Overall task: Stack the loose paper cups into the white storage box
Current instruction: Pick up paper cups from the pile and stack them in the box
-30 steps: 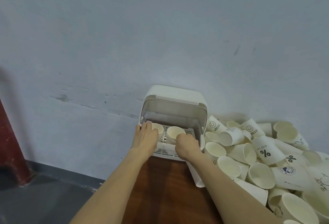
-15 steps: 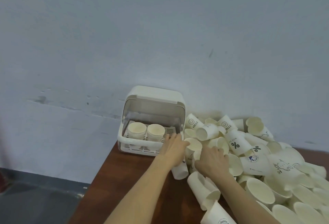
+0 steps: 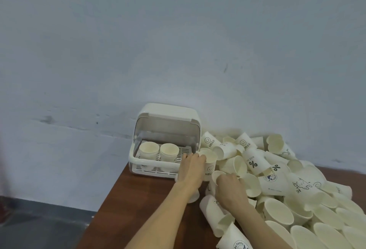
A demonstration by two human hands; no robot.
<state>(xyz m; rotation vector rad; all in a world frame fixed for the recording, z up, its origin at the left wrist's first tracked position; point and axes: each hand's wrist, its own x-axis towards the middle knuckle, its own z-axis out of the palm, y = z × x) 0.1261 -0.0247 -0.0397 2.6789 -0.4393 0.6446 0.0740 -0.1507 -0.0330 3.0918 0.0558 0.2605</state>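
Paper cups (image 3: pixel 277 185) lie in a loose heap on the right of the brown counter (image 3: pixel 138 209), tipped every way, rims and bases mixed. The white storage box (image 3: pixel 166 140) stands just left of the heap against the wall, its lid swung up, with two cups (image 3: pixel 158 150) upright side by side on its slatted floor.

In the head view, the left hand (image 3: pixel 191 169) is wrapped round a "HELLO" cup (image 3: pixel 210 164) standing upright at the heap's near-left edge, close to the box's right corner. The right hand (image 3: pixel 229 189) is curled round another cup (image 3: pixel 216 175) just below it, its rim showing past the knuckles.

The likely troubles: pulling either cup free may shift its neighbours, and those near the counter's front edge could roll off to the floor. Thin paper walls may crush under a tight grip and then nest badly. Carrying the cup in carelessly could also knock over the two already standing.
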